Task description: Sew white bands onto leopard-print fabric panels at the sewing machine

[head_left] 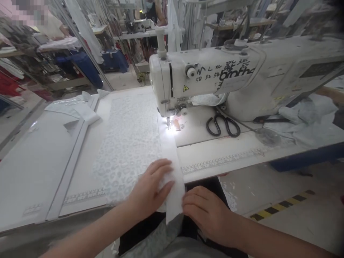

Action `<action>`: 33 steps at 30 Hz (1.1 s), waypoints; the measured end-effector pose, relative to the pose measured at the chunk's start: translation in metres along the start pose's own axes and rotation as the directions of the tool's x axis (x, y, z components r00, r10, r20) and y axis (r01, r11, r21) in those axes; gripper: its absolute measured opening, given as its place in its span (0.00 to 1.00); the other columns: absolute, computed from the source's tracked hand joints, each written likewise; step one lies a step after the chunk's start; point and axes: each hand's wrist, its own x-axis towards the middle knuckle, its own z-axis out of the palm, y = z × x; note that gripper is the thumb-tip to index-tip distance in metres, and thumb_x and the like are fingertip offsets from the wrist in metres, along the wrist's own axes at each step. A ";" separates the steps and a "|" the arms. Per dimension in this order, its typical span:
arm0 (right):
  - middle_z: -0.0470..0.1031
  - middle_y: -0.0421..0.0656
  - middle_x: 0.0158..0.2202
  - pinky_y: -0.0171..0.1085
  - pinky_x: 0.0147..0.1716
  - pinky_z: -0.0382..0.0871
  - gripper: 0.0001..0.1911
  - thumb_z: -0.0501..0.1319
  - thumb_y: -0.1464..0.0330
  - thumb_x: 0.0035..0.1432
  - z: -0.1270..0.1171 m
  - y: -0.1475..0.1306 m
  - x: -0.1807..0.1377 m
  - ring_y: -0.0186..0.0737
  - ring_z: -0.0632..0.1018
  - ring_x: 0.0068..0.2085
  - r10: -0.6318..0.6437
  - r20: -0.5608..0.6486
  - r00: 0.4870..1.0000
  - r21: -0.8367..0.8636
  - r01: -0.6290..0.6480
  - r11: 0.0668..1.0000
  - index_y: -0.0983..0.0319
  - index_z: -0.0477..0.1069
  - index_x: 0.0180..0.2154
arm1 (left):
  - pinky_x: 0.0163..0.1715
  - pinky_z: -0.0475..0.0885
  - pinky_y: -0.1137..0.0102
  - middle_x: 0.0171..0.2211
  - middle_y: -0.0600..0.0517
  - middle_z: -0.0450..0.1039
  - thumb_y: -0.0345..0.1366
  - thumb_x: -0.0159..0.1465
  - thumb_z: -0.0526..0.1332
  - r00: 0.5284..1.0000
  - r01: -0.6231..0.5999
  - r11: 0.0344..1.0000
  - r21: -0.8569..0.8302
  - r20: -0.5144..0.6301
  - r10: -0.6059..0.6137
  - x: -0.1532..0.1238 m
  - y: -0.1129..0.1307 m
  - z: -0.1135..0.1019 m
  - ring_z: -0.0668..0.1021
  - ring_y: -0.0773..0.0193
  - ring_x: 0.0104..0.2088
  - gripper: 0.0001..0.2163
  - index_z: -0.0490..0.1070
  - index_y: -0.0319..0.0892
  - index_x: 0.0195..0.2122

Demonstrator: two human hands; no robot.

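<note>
A pale leopard-print fabric panel (126, 143) lies flat on the sewing table, its right edge running beneath the presser foot (168, 123) of the sewing machine (204, 79). Along that edge runs a plain white strip (174, 179), which reaches past the table's front edge towards my lap. My left hand (150, 188) rests on the panel and strip with fingers stretched out and thumb apart. Farther right, my right hand (205, 211) has its fingers curled in at the strip's right edge and appears to pinch it; its thumb is hidden.
Black-handled scissors (223, 125) lie right of the needle. A printed ruler (215, 161) runs along the table front. Folded fabric pieces (72, 107) lie at the left; crumpled fabric (309, 118) sits at the right. Other people work at machines behind.
</note>
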 end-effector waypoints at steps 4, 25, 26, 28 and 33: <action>0.72 0.45 0.32 0.38 0.36 0.69 0.10 0.50 0.80 0.59 0.002 0.004 0.006 0.38 0.70 0.35 0.066 0.017 0.998 0.029 -0.066 0.997 0.65 0.67 0.32 | 0.56 0.61 0.53 0.58 0.45 0.59 0.39 0.64 0.53 0.990 0.026 0.977 0.210 0.129 -0.055 0.008 -0.020 -0.001 0.59 0.54 0.60 0.17 0.60 0.41 0.53; 0.70 0.45 0.28 0.37 0.31 0.65 0.11 0.49 0.76 0.61 -0.006 0.086 0.078 0.38 0.68 0.30 0.063 0.018 0.998 -0.062 -0.062 0.996 0.66 0.67 0.29 | 0.59 0.61 0.59 0.58 0.44 0.57 0.30 0.65 0.50 0.998 0.000 0.999 -0.048 0.062 0.003 0.034 -0.029 -0.006 0.56 0.60 0.61 0.18 0.51 0.41 0.56; 0.71 0.45 0.27 0.37 0.30 0.65 0.11 0.49 0.76 0.61 -0.007 0.089 0.081 0.39 0.68 0.30 0.069 0.023 0.997 -0.067 -0.068 0.995 0.66 0.67 0.29 | 0.59 0.61 0.58 0.57 0.44 0.58 0.31 0.65 0.51 0.999 0.002 0.998 -0.057 0.053 0.001 0.035 -0.033 -0.007 0.57 0.60 0.61 0.18 0.52 0.41 0.55; 0.71 0.45 0.27 0.37 0.29 0.65 0.12 0.49 0.76 0.61 -0.009 0.096 0.087 0.39 0.68 0.29 0.072 0.032 0.997 -0.077 -0.069 0.995 0.67 0.67 0.29 | 0.58 0.61 0.57 0.55 0.45 0.61 0.32 0.64 0.52 0.997 -0.022 0.998 -0.058 0.068 0.026 0.042 -0.046 -0.012 0.59 0.59 0.60 0.16 0.54 0.42 0.54; 0.71 0.46 0.28 0.37 0.31 0.65 0.13 0.48 0.75 0.62 -0.007 0.112 0.100 0.39 0.69 0.31 0.067 0.013 0.998 -0.096 -0.066 0.993 0.67 0.68 0.29 | 0.58 0.62 0.58 0.54 0.46 0.63 0.36 0.65 0.53 0.978 -0.089 0.996 0.011 0.193 0.085 0.065 -0.071 -0.028 0.62 0.58 0.58 0.15 0.60 0.42 0.52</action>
